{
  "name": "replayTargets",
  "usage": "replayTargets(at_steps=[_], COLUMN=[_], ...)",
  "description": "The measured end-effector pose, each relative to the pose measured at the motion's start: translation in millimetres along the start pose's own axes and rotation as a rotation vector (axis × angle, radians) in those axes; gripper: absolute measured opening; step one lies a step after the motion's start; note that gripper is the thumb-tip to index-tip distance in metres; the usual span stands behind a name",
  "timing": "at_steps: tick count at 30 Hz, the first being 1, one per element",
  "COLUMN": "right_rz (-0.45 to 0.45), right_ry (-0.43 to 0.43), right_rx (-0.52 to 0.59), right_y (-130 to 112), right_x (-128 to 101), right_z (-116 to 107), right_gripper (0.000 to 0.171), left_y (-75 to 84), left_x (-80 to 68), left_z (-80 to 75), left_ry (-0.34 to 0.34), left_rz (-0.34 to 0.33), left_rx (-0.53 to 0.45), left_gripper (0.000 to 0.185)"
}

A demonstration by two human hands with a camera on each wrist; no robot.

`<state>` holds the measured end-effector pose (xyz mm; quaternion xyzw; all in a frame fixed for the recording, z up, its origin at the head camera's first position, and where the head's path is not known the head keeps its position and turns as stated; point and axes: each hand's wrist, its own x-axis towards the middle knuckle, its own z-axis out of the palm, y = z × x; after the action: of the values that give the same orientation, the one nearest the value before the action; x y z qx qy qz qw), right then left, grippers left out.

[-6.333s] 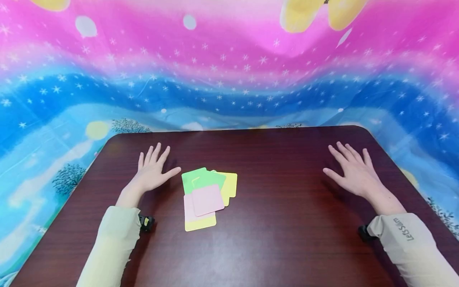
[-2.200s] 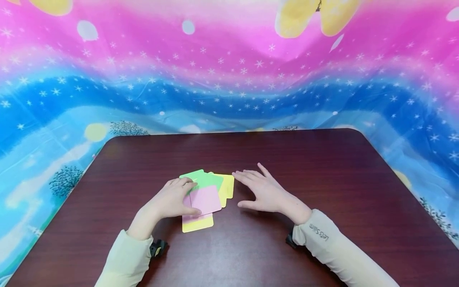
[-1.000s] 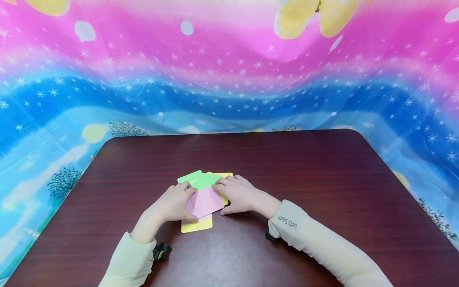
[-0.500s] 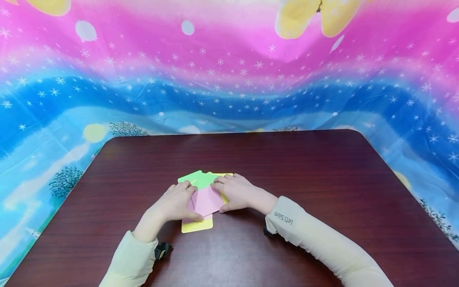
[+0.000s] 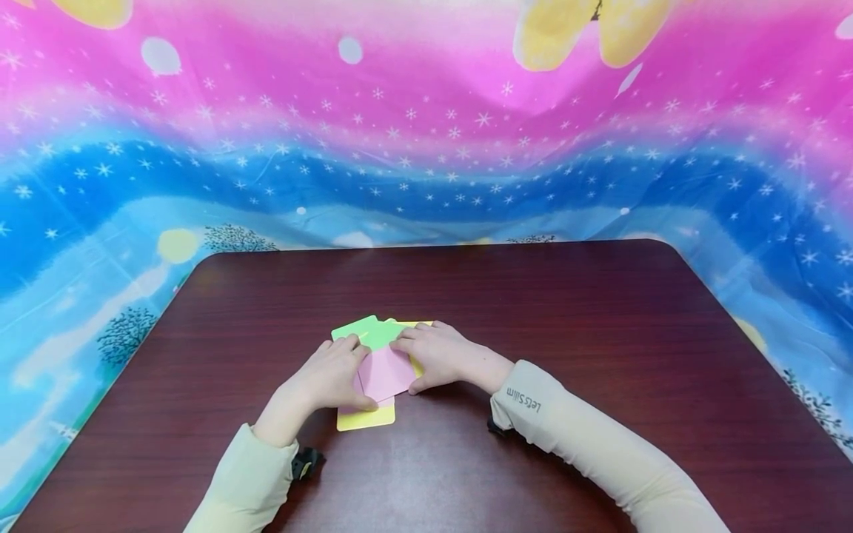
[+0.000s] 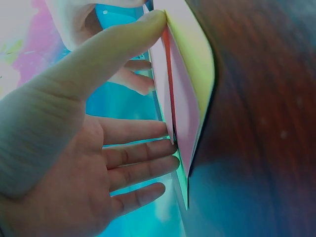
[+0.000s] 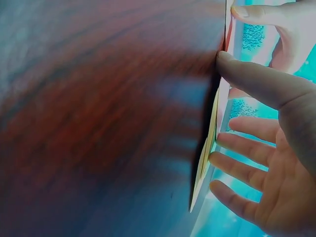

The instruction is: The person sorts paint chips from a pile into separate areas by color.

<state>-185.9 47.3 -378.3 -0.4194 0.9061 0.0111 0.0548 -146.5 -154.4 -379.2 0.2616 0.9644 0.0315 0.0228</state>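
Observation:
A loose pile of square cards lies on the table: a pink card [image 5: 385, 374] on top, green cards [image 5: 355, 326] behind, a yellow card [image 5: 365, 420] at the near side. My left hand [image 5: 329, 376] touches the pink card's left side, thumb at the near edge and fingers at the far one. On its right side my right hand [image 5: 445, 357] does the same. In the left wrist view, a narrow red gap shows beneath the top card, and the left fingers [image 6: 138, 153] are straight. The right fingers [image 7: 244, 148] also look straight and spread. Some cards are partly hidden.
The dark wooden table [image 5: 573, 318] has rounded far corners. Behind it hangs a printed cloth [image 5: 426, 111] in pink and blue. Each wrist carries a small black device, such as the one by the left sleeve [image 5: 233, 474].
From wide apart and flat on the table, both hands have come inward onto the cards, the left first and then the right. Over the last half second they have hardly moved.

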Motion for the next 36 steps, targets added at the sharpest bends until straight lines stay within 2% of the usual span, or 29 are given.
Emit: replayTargets(at_steps=[14,21,27,36], right_rz=[0.004,0.021,0.032,0.072], right_ry=[0.044,0.068,0.09,0.102], right_rx=[0.053,0.088,0.096,0.079], right_y=[7,16,23,35], right_x=[-8,-14,-20,-28], right_z=[-6,-10,-14,-14], right_gripper=[0.073,0.072,0.072,0.072], left_y=[3.1,5.8,8.1,14.4], left_x=[3.0,9.6,19.2,36.1], left_z=[-0.9,-5.1,-6.8,-11.5], left_ry=[0.004,0.036,0.059,0.005], left_rz=[0.014,0.045,0.076,0.082], left_rx=[-0.001,0.011,0.008,0.0], left_gripper=[0.068,0.073,0.067,0.074])
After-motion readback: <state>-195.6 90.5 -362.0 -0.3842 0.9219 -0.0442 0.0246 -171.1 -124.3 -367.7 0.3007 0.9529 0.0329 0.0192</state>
